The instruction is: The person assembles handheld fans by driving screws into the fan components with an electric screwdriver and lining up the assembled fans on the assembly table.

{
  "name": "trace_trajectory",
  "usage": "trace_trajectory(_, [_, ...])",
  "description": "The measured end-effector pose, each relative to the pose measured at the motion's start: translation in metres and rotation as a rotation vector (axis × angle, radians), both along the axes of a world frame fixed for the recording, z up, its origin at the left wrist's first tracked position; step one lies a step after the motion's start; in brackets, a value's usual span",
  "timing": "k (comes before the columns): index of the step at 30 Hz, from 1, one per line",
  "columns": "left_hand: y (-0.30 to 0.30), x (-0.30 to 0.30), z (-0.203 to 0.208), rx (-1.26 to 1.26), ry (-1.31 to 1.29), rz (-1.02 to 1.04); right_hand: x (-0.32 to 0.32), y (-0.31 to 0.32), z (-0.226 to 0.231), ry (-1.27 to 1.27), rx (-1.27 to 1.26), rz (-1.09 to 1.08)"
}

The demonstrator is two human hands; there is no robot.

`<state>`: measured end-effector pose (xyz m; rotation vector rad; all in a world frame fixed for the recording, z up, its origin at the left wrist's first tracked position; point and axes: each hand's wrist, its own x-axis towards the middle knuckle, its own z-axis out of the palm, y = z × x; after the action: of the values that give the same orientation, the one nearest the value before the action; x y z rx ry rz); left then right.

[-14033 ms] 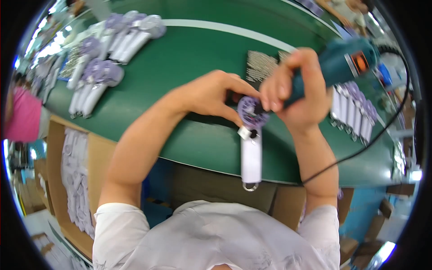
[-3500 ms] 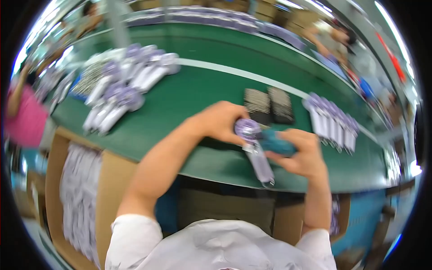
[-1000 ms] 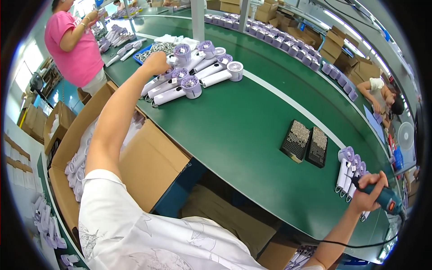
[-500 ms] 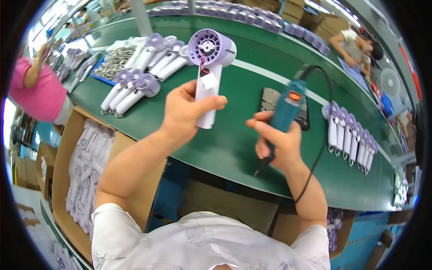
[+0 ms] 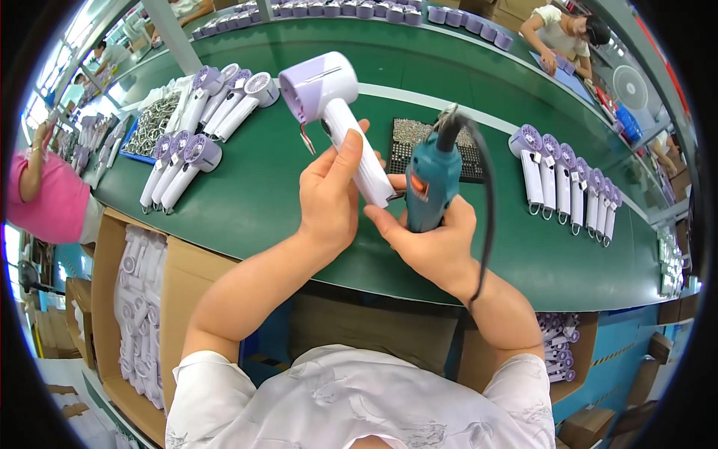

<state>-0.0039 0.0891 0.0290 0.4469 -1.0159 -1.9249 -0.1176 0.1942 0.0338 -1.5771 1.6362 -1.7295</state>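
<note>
My left hand [image 5: 327, 198] is closed round the white handle of a small handheld fan [image 5: 323, 78], whose lilac head points up and left. Red and dark wires hang out of the head's open side. In my right hand [image 5: 441, 251] is a teal electric screwdriver [image 5: 432, 176], held upright with its black cord at the top; its bit is hidden. My right thumb and fingers are close to the lower end of the fan handle; whether they touch it I cannot tell. Behind the screwdriver lies a black perforated tray [image 5: 471, 166] with small screws.
A row of lilac-and-white fans [image 5: 576, 183] lies at the right. More fans [image 5: 179, 172] lie at the left, near a blue tray [image 5: 140, 158] of metal loops. A carton [image 5: 198, 299] of white parts stands below the table edge. A co-worker [image 5: 561, 41] sits across the table.
The fan has tilted, its handle's lower end swinging right and its head turning left. My right hand has moved left and up to the handle's end, and the screwdriver has turned more upright.
</note>
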Motion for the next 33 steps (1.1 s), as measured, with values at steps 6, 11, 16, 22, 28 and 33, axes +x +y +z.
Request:
trace_trajectory(6, [0.007, 0.015, 0.005, 0.110, -0.076, -0.006, -0.017, -0.005, -0.005, 0.522, -0.384, -0.084])
trace_trajectory(11, [0.016, 0.014, 0.006, 0.223, 0.089, 0.049, -0.018, -0.007, -0.007, 0.887, -0.526, -0.180])
trace_trajectory(16, [0.007, 0.025, 0.006, 0.084, -0.034, -0.046, -0.016, -0.011, -0.005, 1.184, -0.645, -0.301])
trace_trajectory(22, [-0.006, 0.027, 0.014, 0.076, 0.004, -0.116, -0.024, -0.008, -0.009, 1.079, -0.571, -0.052])
trace_trajectory(28, [-0.057, 0.033, -0.001, -0.004, -0.148, -0.183, -0.042, -0.005, 0.031, 0.449, -0.465, 0.047])
trace_trajectory(33, [-0.095, 0.016, -0.005, -0.016, -0.201, -0.245, -0.075, -0.042, 0.060, -0.246, -0.546, 0.090])
